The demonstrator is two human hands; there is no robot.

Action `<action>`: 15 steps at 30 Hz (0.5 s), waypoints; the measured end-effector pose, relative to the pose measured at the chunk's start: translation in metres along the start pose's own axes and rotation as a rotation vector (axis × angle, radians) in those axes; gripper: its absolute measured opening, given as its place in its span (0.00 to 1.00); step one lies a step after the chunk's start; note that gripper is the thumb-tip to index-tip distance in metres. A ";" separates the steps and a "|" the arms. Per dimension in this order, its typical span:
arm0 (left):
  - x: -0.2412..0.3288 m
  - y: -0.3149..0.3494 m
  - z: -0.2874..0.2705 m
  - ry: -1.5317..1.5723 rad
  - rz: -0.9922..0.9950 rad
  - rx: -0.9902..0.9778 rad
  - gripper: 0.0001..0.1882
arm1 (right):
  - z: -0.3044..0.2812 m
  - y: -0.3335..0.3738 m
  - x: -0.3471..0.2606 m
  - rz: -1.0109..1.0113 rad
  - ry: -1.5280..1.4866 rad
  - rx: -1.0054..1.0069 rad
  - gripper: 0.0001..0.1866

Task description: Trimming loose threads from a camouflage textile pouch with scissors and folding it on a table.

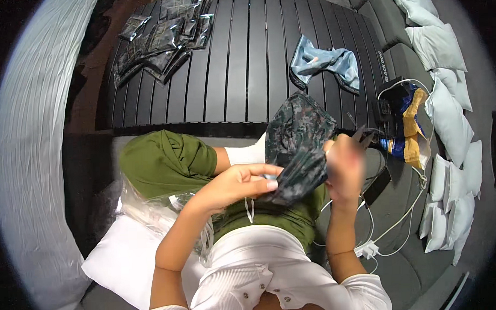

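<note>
A dark camouflage-patterned cloth piece (300,126) spreads over my lap, its near end bunched and slightly blurred. My left hand (235,184) pinches the near edge of this cloth between thumb and fingers. On the other side of it, my right hand (345,167) is closed, with its fingers against the cloth's right edge. A dark pointed tool, which looks like small scissors (360,133), sticks out above that hand. Blur covers part of the right hand, so its exact grip on the tool is hard to see.
On the black slatted table (239,62) lie several clear-bagged dark cloth packets (165,40) and a light blue cloth piece (325,63). White cables and a plug (366,250) trail at right, near a blue-and-yellow bag (413,127). White pillows (123,263) and clear plastic are around me.
</note>
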State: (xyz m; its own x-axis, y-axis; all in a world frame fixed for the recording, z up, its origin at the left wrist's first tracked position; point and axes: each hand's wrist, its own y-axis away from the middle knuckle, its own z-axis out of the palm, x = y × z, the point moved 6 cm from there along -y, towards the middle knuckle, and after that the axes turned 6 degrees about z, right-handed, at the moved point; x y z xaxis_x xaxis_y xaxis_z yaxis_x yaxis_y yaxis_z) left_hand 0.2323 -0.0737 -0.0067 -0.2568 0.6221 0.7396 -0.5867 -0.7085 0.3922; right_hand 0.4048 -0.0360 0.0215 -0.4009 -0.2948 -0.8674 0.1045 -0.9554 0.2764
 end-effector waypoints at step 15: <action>-0.002 -0.014 -0.019 -0.138 0.048 0.003 0.21 | -0.049 -0.029 0.002 -0.088 0.612 0.108 0.13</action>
State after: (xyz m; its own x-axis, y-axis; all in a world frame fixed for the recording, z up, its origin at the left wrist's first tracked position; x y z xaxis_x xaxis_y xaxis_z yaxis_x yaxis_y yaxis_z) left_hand 0.2265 -0.0587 -0.0242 -0.1763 0.5362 0.8255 -0.5736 -0.7374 0.3566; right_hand 0.4454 -0.0096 -0.0086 0.1931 -0.2042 -0.9597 -0.0104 -0.9785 0.2061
